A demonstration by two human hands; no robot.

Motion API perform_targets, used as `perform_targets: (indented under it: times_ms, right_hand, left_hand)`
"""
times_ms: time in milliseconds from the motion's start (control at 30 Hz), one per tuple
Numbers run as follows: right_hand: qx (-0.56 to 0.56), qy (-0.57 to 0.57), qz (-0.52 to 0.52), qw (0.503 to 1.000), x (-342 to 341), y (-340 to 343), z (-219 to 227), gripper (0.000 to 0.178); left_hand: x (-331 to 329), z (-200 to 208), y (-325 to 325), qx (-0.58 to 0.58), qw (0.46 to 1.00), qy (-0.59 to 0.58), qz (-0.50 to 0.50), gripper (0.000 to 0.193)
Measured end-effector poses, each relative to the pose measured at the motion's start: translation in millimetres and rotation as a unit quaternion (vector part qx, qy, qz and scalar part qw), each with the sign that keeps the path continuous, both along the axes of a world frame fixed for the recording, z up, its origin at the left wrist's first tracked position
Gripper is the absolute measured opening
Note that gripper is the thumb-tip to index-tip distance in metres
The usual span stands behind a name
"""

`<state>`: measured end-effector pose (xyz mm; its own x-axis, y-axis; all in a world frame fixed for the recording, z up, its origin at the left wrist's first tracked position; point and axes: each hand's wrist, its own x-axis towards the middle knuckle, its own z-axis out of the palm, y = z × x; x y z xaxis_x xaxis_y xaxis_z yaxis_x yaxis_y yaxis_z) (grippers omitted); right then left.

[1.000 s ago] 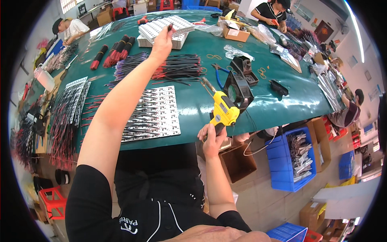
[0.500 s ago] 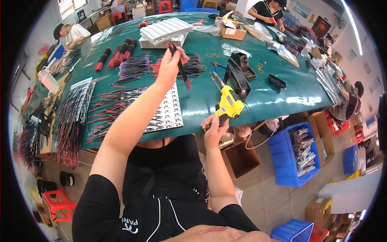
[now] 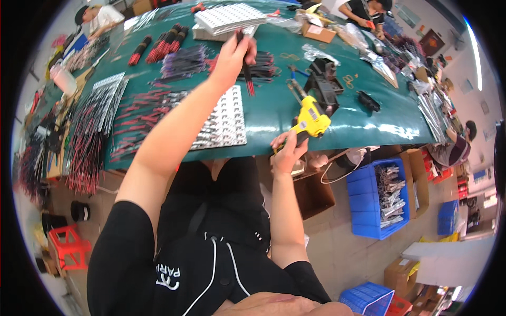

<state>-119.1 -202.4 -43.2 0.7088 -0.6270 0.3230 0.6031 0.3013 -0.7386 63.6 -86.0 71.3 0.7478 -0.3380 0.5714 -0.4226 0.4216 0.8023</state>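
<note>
My left hand (image 3: 237,55) is closed round a small bunch of black and red wires (image 3: 249,79), which hangs down over the table. Below my left forearm lies a white board with rows of small parts (image 3: 232,118), with red and black wires spread over its left side. My right hand (image 3: 289,151) grips the handle of a yellow soldering gun (image 3: 312,118) at the table's near edge. Its thin metal tip points away and up to the left, beside a black stand (image 3: 322,89). Past my left hand are a purple wire pile (image 3: 184,60) and a stack of white boards (image 3: 232,18).
Dark bundles of red wire (image 3: 167,45) lie at the back of the green table (image 3: 279,124). A black box-shaped part (image 3: 368,101) and blue-handled pliers (image 3: 299,70) lie to the right. A blue bin of metal pieces (image 3: 363,205) stands on the floor. Co-workers sit around the table.
The whole view has shifted, so the table sits higher in the picture. My left hand still holds the wires, now hanging more upright; my right hand keeps the soldering gun.
</note>
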Motion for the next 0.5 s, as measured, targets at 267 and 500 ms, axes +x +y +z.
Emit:
perform_targets:
  times_ms: [267, 500]
  right_hand:
    - [-0.012, 0.042, -0.026, 0.999, 1.0, 0.2, 7.0, 0.036]
    - [-0.02, 0.049, 0.005, 0.999, 2.8, 2.3, 7.3, 0.035]
  left_hand:
    - [-35.2, 68.9, 61.2, 0.327, 0.874, -0.328, 0.15, 0.017]
    - [-7.1, -12.0, 92.8, 0.469, 0.835, -0.236, 0.168, 0.032]
